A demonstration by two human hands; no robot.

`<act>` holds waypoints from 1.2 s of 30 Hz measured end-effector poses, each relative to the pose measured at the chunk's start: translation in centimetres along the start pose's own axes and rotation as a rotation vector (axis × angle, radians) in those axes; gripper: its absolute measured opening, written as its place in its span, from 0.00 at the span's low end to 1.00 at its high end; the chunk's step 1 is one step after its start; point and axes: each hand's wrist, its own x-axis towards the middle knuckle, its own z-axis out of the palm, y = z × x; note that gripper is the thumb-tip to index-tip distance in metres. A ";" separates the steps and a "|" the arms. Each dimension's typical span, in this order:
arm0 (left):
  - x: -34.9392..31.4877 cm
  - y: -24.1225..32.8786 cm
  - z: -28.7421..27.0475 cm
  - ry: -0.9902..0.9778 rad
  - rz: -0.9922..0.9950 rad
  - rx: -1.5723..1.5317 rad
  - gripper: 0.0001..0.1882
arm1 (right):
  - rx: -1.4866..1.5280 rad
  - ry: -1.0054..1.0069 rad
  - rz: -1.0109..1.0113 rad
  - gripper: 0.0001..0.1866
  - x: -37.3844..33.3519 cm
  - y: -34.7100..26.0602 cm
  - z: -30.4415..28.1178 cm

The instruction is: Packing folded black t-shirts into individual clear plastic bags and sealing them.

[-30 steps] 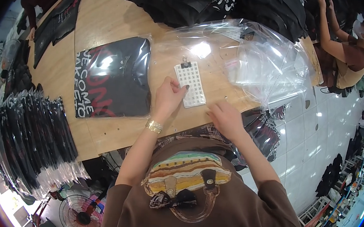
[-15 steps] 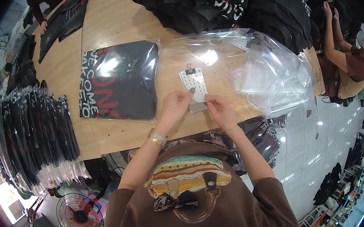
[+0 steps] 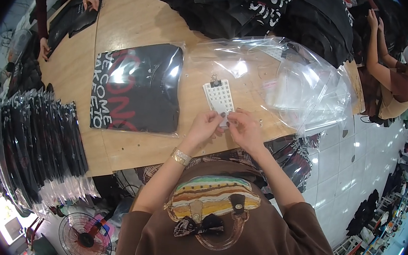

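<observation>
On the wooden table (image 3: 189, 148) in front of me lies a small stack of white label sheets (image 3: 221, 97) with rows of little dark marks. A black binder clip (image 3: 216, 83) grips its far end. My left hand (image 3: 206, 128) and my right hand (image 3: 245, 132) meet at the near end, fingertips pinched together on the sheet's lower edge. Whether a single label has come loose between them is too small to tell. To their left a folded black garment with white and red print (image 3: 143, 90) lies flat in a clear plastic bag.
Clear plastic bags (image 3: 300, 95) lie at the right. Dark garments (image 3: 224, 14) are heaped at the far side. Bagged garments (image 3: 35, 145) stand packed at the left. Another person's hands (image 3: 91, 1) rest near dark garments at far left; a second person (image 3: 391, 72) is at far right.
My hands have drawn closer together, and the right hand has turned inward over the near end of the sheets. At far left, the other person's hands have shifted on the dark garments.
</observation>
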 end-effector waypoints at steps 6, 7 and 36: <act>-0.2 -1.0 0.3 0.014 -0.038 -0.078 0.10 | -0.207 0.032 -0.115 0.08 0.0 0.0 0.5; -0.2 -1.2 0.4 0.026 -0.042 -0.119 0.10 | -0.207 0.028 -0.119 0.08 0.0 -0.1 0.5; 0.1 -1.7 0.6 0.042 -0.029 -0.137 0.12 | -0.196 -0.051 -0.234 0.10 0.8 0.6 -0.4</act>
